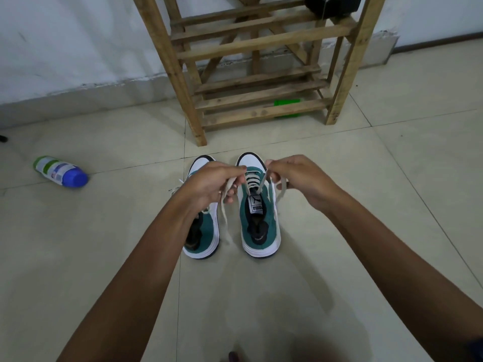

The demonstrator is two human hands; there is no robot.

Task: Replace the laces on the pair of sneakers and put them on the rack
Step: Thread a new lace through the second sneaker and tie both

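Two teal and white sneakers stand side by side on the tiled floor, toes toward the rack. The right sneaker [261, 218] has a cream lace [251, 180] threaded through its lower eyelets. My left hand [211, 185] pinches one end of that lace, which trails down between the shoes. My right hand [295, 178] pinches the other end, pulled up and to the right. The left sneaker [205, 231] is partly hidden under my left wrist. The wooden rack [256, 74] stands just beyond the shoes.
A white bottle with a blue cap [61, 171] lies on the floor at the left. A green object [287, 103] lies under the rack's lowest shelf, and a black box [332, 5] sits on an upper shelf. The wall runs behind.
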